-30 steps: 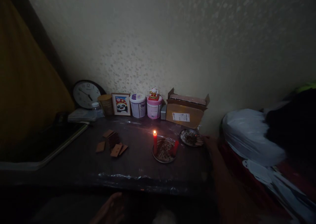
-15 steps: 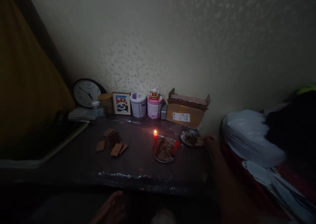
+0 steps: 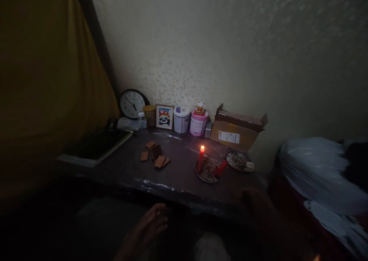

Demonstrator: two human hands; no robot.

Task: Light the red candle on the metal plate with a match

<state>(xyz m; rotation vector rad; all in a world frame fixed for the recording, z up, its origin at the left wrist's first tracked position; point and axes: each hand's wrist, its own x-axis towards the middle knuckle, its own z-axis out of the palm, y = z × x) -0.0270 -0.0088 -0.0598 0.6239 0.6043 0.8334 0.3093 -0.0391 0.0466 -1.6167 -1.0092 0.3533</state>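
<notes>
My left hand (image 3: 155, 220) is below the table's front edge, its fingers loosely stretched out with nothing visible in them. My right hand (image 3: 253, 197) is dark and smeared over the table's front right part, so its fingers cannot be made out. Beyond it, a round plate (image 3: 211, 181) carries a lit red candle (image 3: 201, 159) standing upright and an unlit red candle (image 3: 221, 169) that leans. Farther right lies a second plate (image 3: 234, 154) with dark bits on it. Several pale thin sticks (image 3: 249, 166) rest at that plate's right side.
Several brown square pieces (image 3: 159, 161) lie on the dark, plastic-covered table (image 3: 181, 169). Along the wall are a clock (image 3: 132, 104), a panda picture (image 3: 164, 117), a purple-white tub (image 3: 181, 121), a pink tub (image 3: 198, 123) with a cat figurine (image 3: 200, 107), and a cardboard box (image 3: 238, 132). Bags (image 3: 316, 165) sit right.
My right hand has drawn back from the sticks on the second plate toward the table's front edge. The view has turned left, showing more of the yellow curtain. The candle still burns.
</notes>
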